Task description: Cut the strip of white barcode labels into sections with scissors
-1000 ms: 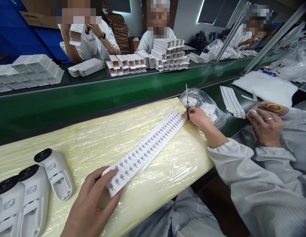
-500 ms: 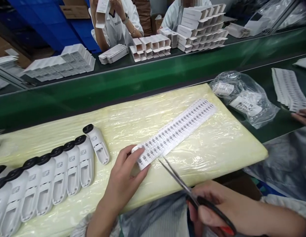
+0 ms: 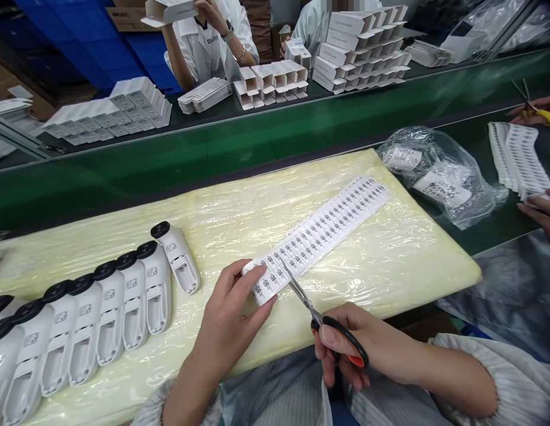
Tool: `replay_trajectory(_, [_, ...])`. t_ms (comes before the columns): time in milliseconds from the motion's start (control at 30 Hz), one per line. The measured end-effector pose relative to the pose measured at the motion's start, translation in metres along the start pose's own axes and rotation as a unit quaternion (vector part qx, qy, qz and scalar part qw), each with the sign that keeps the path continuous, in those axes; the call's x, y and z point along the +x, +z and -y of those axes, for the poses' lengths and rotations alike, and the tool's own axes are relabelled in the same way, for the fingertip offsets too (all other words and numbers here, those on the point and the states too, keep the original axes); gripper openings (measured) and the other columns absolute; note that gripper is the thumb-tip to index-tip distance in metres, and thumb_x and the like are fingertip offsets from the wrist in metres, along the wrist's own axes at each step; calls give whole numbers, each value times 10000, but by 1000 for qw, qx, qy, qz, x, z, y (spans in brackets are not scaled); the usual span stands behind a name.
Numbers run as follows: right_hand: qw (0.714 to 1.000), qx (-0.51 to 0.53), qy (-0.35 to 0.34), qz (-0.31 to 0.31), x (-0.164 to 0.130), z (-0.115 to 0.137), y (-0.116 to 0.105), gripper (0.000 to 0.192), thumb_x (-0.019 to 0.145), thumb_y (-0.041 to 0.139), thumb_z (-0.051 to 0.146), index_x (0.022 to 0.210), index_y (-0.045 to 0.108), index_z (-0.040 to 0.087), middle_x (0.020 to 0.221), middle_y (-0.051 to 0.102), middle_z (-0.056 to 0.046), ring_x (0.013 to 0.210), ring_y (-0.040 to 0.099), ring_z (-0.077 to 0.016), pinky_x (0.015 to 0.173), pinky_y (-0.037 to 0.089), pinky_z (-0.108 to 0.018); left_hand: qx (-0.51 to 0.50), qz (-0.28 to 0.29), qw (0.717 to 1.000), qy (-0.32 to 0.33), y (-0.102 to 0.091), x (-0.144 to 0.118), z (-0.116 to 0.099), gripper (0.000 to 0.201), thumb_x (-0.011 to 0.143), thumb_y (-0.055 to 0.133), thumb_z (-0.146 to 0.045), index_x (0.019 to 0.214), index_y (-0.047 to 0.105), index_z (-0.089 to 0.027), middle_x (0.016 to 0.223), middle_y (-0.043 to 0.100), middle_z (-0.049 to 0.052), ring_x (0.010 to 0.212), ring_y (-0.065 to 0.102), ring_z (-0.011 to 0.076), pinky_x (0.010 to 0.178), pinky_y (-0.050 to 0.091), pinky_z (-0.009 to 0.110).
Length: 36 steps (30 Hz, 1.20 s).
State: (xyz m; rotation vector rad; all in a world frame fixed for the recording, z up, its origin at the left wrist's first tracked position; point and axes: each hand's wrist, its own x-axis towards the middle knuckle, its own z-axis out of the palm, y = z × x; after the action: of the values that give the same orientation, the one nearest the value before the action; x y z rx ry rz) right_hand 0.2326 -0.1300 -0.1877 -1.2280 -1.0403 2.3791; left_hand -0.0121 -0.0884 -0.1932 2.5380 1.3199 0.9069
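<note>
My left hand [image 3: 234,313] pinches the near end of a long label sheet [image 3: 319,234], white with rows of small printed codes. The sheet slants away to the upper right over a yellow, plastic-wrapped pad [image 3: 403,260]. In my right hand [image 3: 354,343] is a pair of scissors [image 3: 312,310] with black and orange handles. Their blade tips lie across the sheet's lower edge, just right of my left fingers. White handheld devices [image 3: 154,290] with black round ends stand in a row on the left of the pad, and one device [image 3: 179,260] lies a little apart.
A clear plastic bag [image 3: 443,177] with labelled contents lies right of the pad. Beyond it are more label sheets [image 3: 518,157], a co-worker's hand [image 3: 545,210] and yellow-handled scissors [image 3: 543,115]. Stacked white boxes [image 3: 359,50] and two people stand across the green ledge [image 3: 221,139].
My right hand has brought the scissors up and left, onto the sheet. My left hand and the sheet have shifted slightly right. Yellow-handled scissors have appeared at the right; a person opposite has lowered a box.
</note>
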Motion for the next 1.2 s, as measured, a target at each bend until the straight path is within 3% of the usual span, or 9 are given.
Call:
replay_trajectory(333, [1000,1,-3,-13,2,1,-1,602,731,697,735,759,580,145,644,675,-47,390,469,-53,357,300,-156,2,-2,1000,1,1,-1,1,336,949,604,-199,1281,557,-182,1234,559,113,1105,618,201,879,581,287])
replay_trajectory(700, [999,-18,27,-35,3,8,1,555,725,710,699,744,525,176,596,636,5,364,434,-41,333,291,-146,0,-4,1000,-15,1,0,0,341,941,611,-204,1277,551,-229,1243,577,105,1099,650,225,867,602,337])
replay_trajectory(933, [1000,-2,-2,-29,11,15,2,555,744,696,702,732,523,175,627,650,-10,387,482,-52,339,328,-145,-26,9,1000,-3,1,1,-4,349,941,614,-186,1284,552,-204,1249,564,113,1125,634,211,881,589,305])
replay_trajectory(1133, [998,-25,-20,-46,11,13,2,551,773,680,702,730,500,183,590,607,7,362,419,-48,336,280,-164,-27,6,1000,-9,2,-1,-3,352,940,612,-176,1284,546,-202,1248,555,116,1129,621,204,878,584,292])
replay_trajectory(1200, [996,-22,-51,-65,10,14,4,569,767,677,725,771,513,181,662,623,-12,406,438,-57,374,311,-184,-30,3,999,-12,0,-3,-8,365,934,617,-169,1288,539,-204,1264,551,127,1152,612,212,905,581,308])
